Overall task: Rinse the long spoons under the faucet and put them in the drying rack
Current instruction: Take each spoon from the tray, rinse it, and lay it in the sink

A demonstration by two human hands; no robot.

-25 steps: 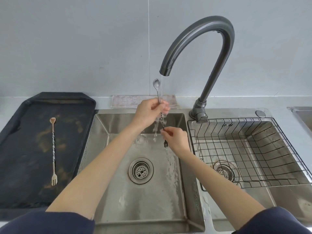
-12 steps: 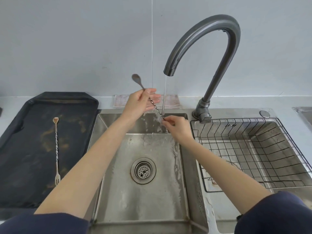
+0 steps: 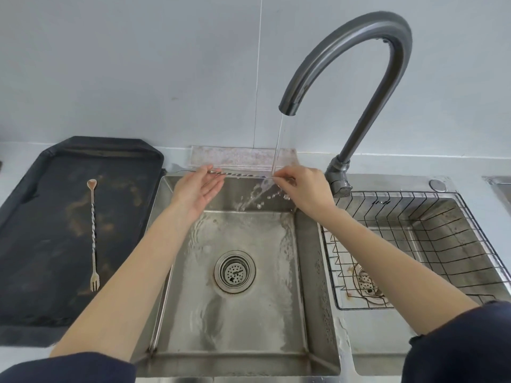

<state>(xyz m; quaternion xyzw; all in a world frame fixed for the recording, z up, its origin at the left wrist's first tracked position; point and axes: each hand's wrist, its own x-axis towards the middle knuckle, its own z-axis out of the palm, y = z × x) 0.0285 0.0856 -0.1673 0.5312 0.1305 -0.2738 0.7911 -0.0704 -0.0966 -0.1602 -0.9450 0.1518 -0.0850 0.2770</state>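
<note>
A long twisted metal spoon [image 3: 243,174] lies level across the back of the left sink basin [image 3: 237,313], under the water stream from the dark curved faucet [image 3: 359,87]. My right hand [image 3: 305,193] pinches its right end where the water hits and splashes. My left hand [image 3: 197,189] supports its left part, palm up with fingers loosely spread; the spoon's left end is hidden behind that hand. A second long spoon [image 3: 92,233] with a fork tip lies on the black tray [image 3: 41,272] at the left. The wire drying rack [image 3: 442,244] sits in the right basin and holds nothing.
A folded cloth [image 3: 237,158] lies on the ledge behind the sink. The left basin's drain [image 3: 234,271] is wet. A second drain [image 3: 366,281] shows under the rack. Another sink edge [image 3: 500,186] appears at the far right.
The spoon has swung from upright, bowl up, to lying level under the stream. My left hand has opened and dropped to the left; my right hand has risen to the spoon's right end.
</note>
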